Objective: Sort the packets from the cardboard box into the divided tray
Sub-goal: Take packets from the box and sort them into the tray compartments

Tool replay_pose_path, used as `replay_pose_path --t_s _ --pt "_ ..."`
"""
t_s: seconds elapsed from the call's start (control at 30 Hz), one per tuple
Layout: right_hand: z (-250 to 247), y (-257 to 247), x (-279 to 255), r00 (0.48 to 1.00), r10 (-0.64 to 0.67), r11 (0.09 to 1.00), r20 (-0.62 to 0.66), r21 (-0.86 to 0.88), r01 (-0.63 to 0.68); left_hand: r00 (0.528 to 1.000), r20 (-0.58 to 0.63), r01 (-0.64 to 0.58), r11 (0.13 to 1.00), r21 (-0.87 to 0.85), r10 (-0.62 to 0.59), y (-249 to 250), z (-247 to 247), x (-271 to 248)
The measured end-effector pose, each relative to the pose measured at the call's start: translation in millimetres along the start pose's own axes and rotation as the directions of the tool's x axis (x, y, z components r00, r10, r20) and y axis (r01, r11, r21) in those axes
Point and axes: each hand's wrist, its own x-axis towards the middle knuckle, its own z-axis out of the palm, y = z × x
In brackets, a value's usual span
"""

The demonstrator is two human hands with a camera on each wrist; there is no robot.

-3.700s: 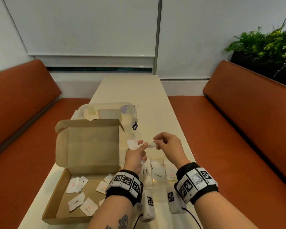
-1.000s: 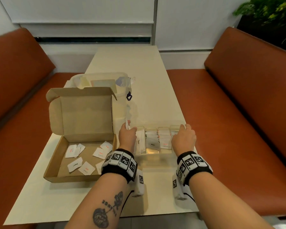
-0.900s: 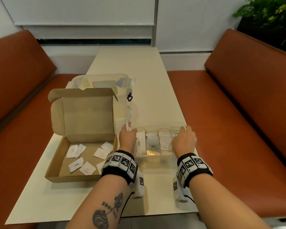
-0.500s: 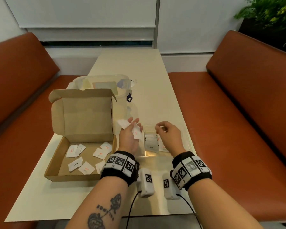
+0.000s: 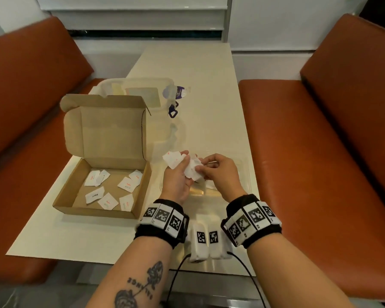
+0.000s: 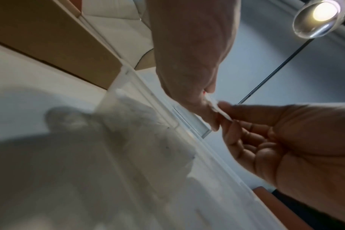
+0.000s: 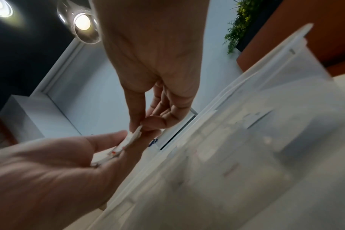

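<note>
Seemingly, hands point(image 5: 196, 174) above tray point(image 5: 247, 174).

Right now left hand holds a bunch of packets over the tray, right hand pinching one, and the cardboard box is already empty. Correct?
Not quite: the cardboard box is not empty; the head view shows several packets on its floor. The rest stands: the left hand holds a bunch of packets over the tray, and the right hand pinches one.

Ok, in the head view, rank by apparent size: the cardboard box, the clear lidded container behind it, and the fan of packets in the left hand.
1. cardboard box, largest.
2. clear lidded container, though the box's lid hides part of it and it sits farther back, so its true size is unsure.
3. fan of packets in the left hand, smallest.
</note>
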Motion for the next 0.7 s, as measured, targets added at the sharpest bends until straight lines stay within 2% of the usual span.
replay_pose_path --t_s 0.13,0.23,0.37,0.5,0.57,0.7 --pt "-9 4 5 0.999 -0.012 1.0 0.033 -0.019 0.013 0.995 -0.057 -0.072 0.985 0.16 0.082 -7 -3 -4" --pt "-7 8 0 0.997 -0.033 0.994 0.067 -0.099 0.039 0.99 -0.072 -0.1 0.971 0.218 0.118 -9 -3 -5" --pt "-9 9 -4 1.0 -0.013 0.999 0.008 -0.046 0.014 0.998 -0.014 -0.053 0.968 0.245 0.059 -4 -6 -7" --pt "-13 4 -4 1.0 0.006 0.997 0.005 -0.076 -0.006 0.997 0.078 0.003 0.972 0.236 -0.022 1 -13 -7" --pt "-12 1 -7 0.999 -0.006 0.992 0.038 -0.129 0.011 0.995 0.091 0.004 0.965 0.263 -0.029 5 -15 -5" --pt "-10 -7 -9 0.996 -0.006 0.945 0.091 -0.325 0.035 0.988 0.152 -0.032 0.897 0.441 -0.04 11 -15 0"
